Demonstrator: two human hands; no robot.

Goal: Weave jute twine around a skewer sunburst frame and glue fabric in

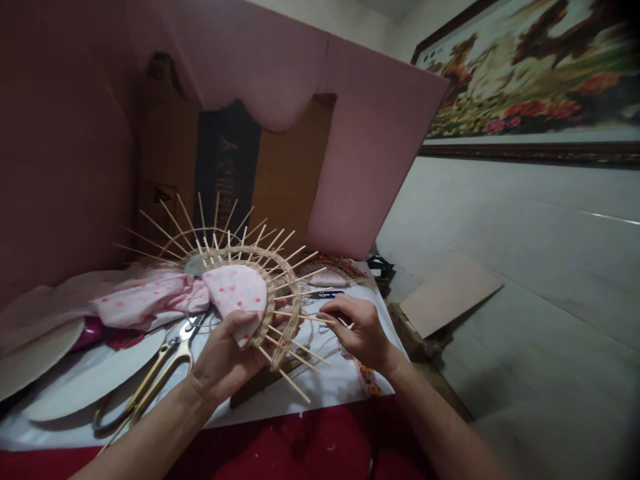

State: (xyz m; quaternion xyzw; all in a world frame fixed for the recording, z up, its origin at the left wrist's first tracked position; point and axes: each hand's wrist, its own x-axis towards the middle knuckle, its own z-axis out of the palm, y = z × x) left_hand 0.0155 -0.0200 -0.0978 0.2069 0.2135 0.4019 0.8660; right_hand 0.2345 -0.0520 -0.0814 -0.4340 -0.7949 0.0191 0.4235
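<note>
My left hand (230, 357) grips a half-round woven piece (286, 293) from below, its thumb on the pink dotted fabric (237, 287) that covers the inner part. Thin wooden sticks (310, 347) radiate from the woven rim like rays. At the right side of the rim, my right hand (356, 327) pinches with thumb and fingers at the tip of one stick, where a strand seems to run; the exact hold is too small to tell. Behind the piece, a hoop (205, 230) with more sticks shows in part.
Large scissors (167, 370) lie on the white-covered table beside pale curved boards (100, 380) and crumpled dotted fabric (145, 300). A pink panel (370, 133) and a cardboard box (295, 167) stand behind. Another fan-like piece (330, 275) and a dark blue tool (331, 294) lie beyond my right hand.
</note>
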